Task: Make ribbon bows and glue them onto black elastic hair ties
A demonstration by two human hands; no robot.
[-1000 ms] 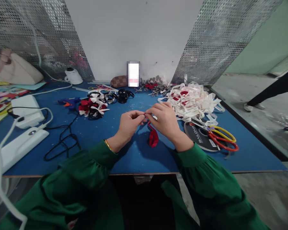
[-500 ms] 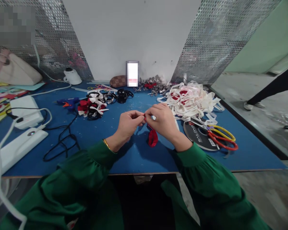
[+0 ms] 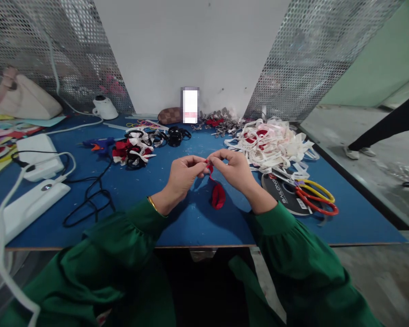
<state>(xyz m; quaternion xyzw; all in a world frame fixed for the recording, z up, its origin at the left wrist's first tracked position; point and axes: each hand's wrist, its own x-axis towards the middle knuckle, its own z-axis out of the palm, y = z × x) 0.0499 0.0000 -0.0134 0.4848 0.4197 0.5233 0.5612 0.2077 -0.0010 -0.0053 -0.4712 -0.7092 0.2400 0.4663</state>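
Observation:
Over the middle of the blue table, my left hand (image 3: 186,179) and my right hand (image 3: 234,171) meet fingertip to fingertip. Both pinch a narrow red ribbon (image 3: 210,168) between thumb and forefinger. Part of the ribbon hangs in a small curl below the fingers. Just beneath it is a looped piece of red fabric (image 3: 218,196); whether it joins the ribbon I cannot tell for certain. The fingers hide much of the held part.
Right: a pile of white ribbon strips (image 3: 269,141), a black reel (image 3: 282,195) and scissors (image 3: 315,197). Left: red, white and black bows (image 3: 132,150), a blue glue gun (image 3: 100,144), a black cord (image 3: 88,200) and a power strip (image 3: 30,209). A phone (image 3: 190,105) stands behind.
My right hand has turned, its fingers now straighter and more spread. More of the red ribbon shows below the fingertips. The view has shifted slightly.

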